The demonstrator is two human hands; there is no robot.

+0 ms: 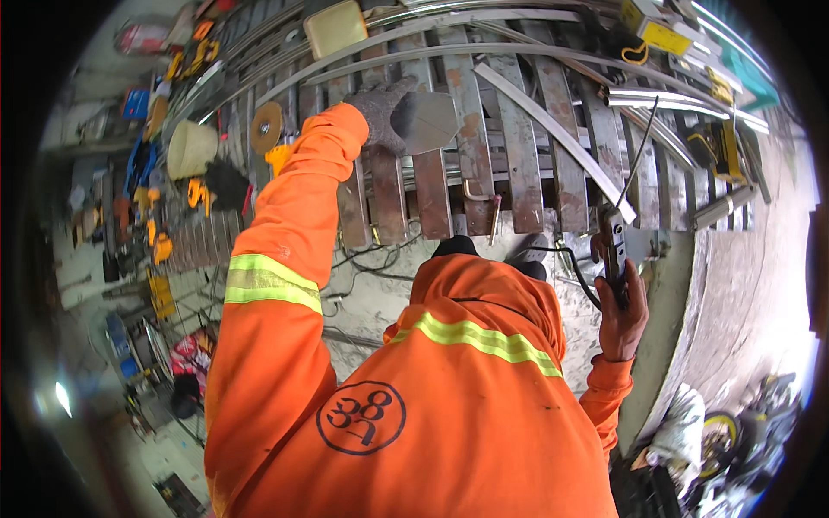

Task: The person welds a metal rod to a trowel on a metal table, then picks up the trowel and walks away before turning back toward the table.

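Note:
My right hand (623,315), bare, is wrapped round a welding electrode holder (614,250) at the right front edge of the slatted metal bench (524,155). From its jaws a thin dark electrode (640,147) points up and away. On my left hand (377,116) is a grey glove; it grips a dark, flat, angular plate (425,123) above the slats, and the fingers are partly hidden. A light metal bar (553,138) lies slantwise across the bench, its near end beside the holder.
A brown round disc (266,128) and a pale bucket-like container (192,149) lie left of my arm. Long metal strips (414,53) cross the far side. A yellow box (663,36) and metal tubes (661,104) are at far right. A black cable (572,259) hangs by the holder.

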